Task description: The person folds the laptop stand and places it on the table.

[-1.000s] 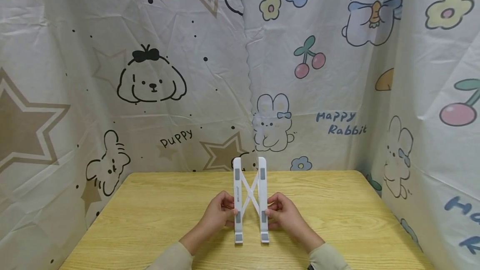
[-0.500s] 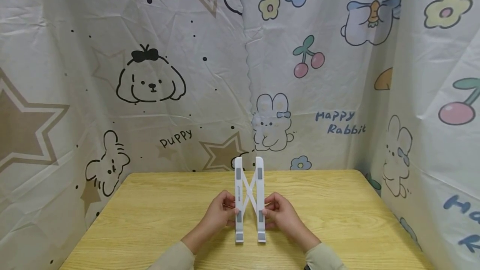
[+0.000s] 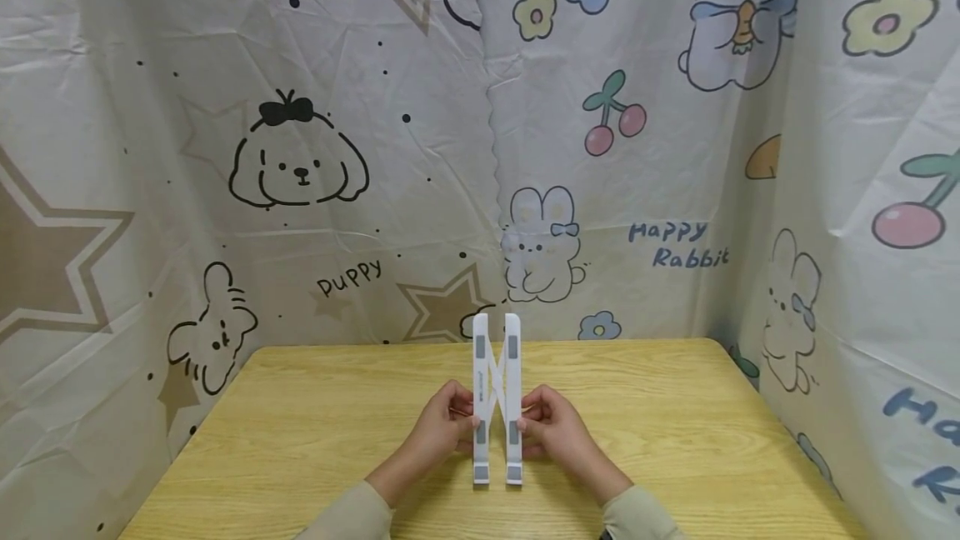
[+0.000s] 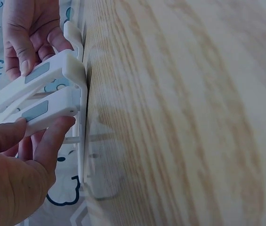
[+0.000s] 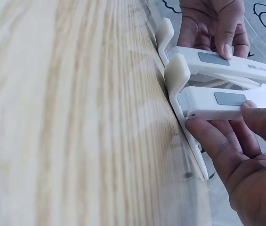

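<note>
A white folding laptop stand (image 3: 481, 394) stands on the table, its two long arms close together and joined by crossed bars. Grey pads mark the arms, and each front end carries a raised lip. My left hand (image 3: 444, 419) grips the left arm from outside, thumb on top by the grey pad and fingers underneath. On the opposite side my right hand (image 3: 551, 423) pinches the right arm in the same way. The right wrist view shows the right thumb (image 5: 260, 113) at the pad's edge and fingers under the arm. In the left wrist view the left hand (image 4: 20, 174) does likewise.
The stand is on a yellow wood-grain table (image 3: 337, 407). A pale curtain (image 3: 420, 148) printed with puppies, rabbits, stars and flowers hangs behind the table and along both sides.
The two arms of the laptop stand have drawn closer together, narrowing the gap and the crossed bars. My right hand has moved left with its arm; my left has shifted slightly right.
</note>
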Motion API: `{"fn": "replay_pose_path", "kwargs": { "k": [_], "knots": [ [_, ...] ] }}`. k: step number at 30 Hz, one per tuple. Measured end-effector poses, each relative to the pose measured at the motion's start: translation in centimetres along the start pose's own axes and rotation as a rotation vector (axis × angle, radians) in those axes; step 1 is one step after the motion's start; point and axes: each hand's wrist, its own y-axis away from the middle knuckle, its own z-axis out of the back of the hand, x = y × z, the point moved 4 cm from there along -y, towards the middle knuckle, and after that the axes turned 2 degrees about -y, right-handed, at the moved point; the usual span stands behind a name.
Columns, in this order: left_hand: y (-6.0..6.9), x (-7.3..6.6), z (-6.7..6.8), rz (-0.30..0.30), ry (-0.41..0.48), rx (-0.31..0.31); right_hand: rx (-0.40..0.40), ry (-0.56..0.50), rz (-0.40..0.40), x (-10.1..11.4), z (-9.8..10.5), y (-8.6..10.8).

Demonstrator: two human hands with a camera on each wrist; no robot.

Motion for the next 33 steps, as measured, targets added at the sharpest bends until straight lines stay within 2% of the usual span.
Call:
{"fn": "replay_pose_path", "kwargs": {
  "k": [8, 15, 22, 33],
  "knots": [
    [0.0, -0.2, -0.2, -0.003, -0.015, 0.004, -0.008, -0.007, -0.006, -0.3, -0.6, -0.1],
    [0.2, -0.4, -0.2, -0.031, -0.023, 0.005, -0.002, -0.030, 0.009, -0.4, -1.1, -0.3],
    [-0.3, -0.3, -0.4, -0.072, -0.074, -0.006, 0.000, -0.058, 0.013, -0.4, -1.4, -0.2],
    [-0.3, -0.5, -0.9, -0.076, -0.069, 0.018, 0.000, -0.057, 0.011, -0.7, -1.6, -0.3]
  ]
}}
